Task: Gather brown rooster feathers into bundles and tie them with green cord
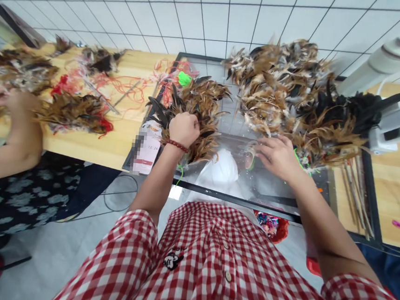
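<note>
My left hand (pixel 183 131), with a dark red bead bracelet, is closed over a pile of brown and black feathers (pixel 207 99); its fingertips are sunk in the feathers. My right hand (pixel 278 157) is over the glass-topped board (pixel 229 141), fingers stretched out and apart. Close to its fingertips is a small pale round item (pixel 249 157), too blurred to name. Bright green thread (pixel 179 175) hangs below the left pile, and a green clump (pixel 184 78) lies behind it. A larger heap of brown feathers (pixel 275 91) spreads beyond my right hand.
A phone (pixel 146 153) lies at the board's left edge. Thin sticks (pixel 359 196), white plugs (pixel 392 129) and a white bottle (pixel 378 67) stand or lie at right. A co-worker's hands (pixel 8 100) work at left, beside red thread (pixel 121 87). Below the table sits a red basket (pixel 282 232).
</note>
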Demonstrator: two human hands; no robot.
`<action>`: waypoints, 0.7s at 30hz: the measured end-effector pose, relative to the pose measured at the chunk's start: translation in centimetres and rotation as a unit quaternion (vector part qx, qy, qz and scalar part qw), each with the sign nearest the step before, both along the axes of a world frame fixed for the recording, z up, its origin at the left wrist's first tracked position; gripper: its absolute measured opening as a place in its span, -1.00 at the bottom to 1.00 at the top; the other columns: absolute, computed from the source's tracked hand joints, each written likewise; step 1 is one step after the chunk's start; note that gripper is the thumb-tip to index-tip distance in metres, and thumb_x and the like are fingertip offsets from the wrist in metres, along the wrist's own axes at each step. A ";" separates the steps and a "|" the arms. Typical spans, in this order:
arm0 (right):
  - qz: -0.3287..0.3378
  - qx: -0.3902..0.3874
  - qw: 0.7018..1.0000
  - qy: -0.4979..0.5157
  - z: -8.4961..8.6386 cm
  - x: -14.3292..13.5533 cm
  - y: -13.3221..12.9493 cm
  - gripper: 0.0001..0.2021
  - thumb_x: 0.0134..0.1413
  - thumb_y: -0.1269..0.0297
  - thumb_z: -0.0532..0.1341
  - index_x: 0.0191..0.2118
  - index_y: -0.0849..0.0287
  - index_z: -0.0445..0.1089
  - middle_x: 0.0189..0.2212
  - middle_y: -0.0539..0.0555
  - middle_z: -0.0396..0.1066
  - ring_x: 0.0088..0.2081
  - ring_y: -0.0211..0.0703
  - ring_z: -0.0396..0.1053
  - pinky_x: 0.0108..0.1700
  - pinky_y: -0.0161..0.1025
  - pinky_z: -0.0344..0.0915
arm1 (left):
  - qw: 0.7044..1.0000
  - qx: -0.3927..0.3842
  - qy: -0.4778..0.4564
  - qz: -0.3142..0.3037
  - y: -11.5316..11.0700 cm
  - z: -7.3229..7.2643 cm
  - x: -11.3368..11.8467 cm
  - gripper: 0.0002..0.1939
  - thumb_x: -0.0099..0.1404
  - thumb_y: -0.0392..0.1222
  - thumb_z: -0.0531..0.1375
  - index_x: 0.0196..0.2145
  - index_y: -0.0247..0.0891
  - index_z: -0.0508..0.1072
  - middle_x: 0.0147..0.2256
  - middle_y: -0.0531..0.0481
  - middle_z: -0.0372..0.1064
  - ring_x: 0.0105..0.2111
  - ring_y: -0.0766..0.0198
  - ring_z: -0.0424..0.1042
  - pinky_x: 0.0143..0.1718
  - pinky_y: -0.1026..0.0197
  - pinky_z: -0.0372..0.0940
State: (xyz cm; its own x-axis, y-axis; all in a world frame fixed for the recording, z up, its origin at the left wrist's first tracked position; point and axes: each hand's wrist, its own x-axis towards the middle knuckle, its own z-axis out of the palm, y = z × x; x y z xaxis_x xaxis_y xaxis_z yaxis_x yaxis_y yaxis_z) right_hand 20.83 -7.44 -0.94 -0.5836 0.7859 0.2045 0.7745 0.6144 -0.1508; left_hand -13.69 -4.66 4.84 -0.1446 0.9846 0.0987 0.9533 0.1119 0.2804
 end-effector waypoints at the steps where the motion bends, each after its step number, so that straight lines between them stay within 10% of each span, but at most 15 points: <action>1: 0.000 0.005 1.000 0.005 0.0 0.1 0.0 -0.72 0.42 0.23 0.16 0.00 0.06 0.62 0.19 0.18 0.61 0.17 0.15 0.52 0.35 0.24 0.13 | 1.000 0.008 -0.021 0.017 0.0 0.2 -0.3 -0.90 0.24 -0.22 0.27 -0.39 -0.20 0.61 -0.26 -0.21 0.59 -0.13 -0.06 0.54 -0.06 0.01 0.35; 7: 0.016 0.033 0.999 0.016 0.2 0.9 -0.1 -0.75 0.43 0.27 0.18 -0.01 0.04 0.62 0.14 0.17 0.64 0.14 0.17 0.56 0.32 0.32 0.18 | 0.989 0.043 -0.102 0.096 -0.5 1.9 -3.1 -0.89 0.18 -0.24 0.22 -0.50 -0.19 0.39 -0.46 0.01 0.45 -0.39 0.21 0.38 -0.24 0.19 0.26; 14: 0.003 0.033 0.999 0.028 1.0 1.6 -0.6 -0.74 0.42 0.25 0.17 -0.01 0.05 0.63 0.17 0.23 0.62 0.15 0.23 0.56 0.29 0.32 0.25 | 0.998 0.007 -0.030 0.062 -0.4 0.3 -3.3 -0.93 0.15 -0.24 0.27 -0.48 -0.16 0.47 -0.38 -0.14 0.56 -0.25 -0.01 0.53 -0.14 0.03 0.35; 17: -0.013 0.020 1.000 -0.002 2.2 2.3 -1.8 -0.67 0.47 0.22 0.12 0.07 0.11 0.62 0.20 0.22 0.60 0.12 0.21 0.59 0.06 0.14 0.40 | 0.983 0.169 -0.053 0.043 -3.4 1.7 -1.3 -0.85 0.30 -0.23 0.20 -0.25 -0.19 0.59 -0.14 -0.22 0.62 -0.08 0.00 0.55 0.04 -0.02 0.38; 19: -0.008 -0.007 1.000 -0.023 2.6 2.8 -2.4 -0.66 0.47 0.23 0.10 0.05 0.12 0.63 0.15 0.21 0.63 0.05 0.16 0.62 -0.05 0.06 0.43 | 0.965 0.224 -0.119 -0.064 -6.6 2.5 0.8 -0.84 0.38 -0.16 0.21 -0.19 -0.18 0.60 -0.14 -0.16 0.63 -0.09 0.08 0.56 0.03 0.03 0.41; 21: 0.018 -0.061 0.997 -0.034 2.4 2.8 -2.3 -0.68 0.46 0.23 0.12 0.03 0.08 0.64 0.05 0.17 0.67 -0.05 0.09 0.65 -0.08 -0.01 0.46 | 0.949 0.114 -0.199 -0.217 -9.3 2.3 2.5 -0.86 0.39 -0.07 0.27 -0.23 -0.14 0.60 -0.30 -0.03 0.62 -0.29 0.21 0.56 -0.19 0.16 0.42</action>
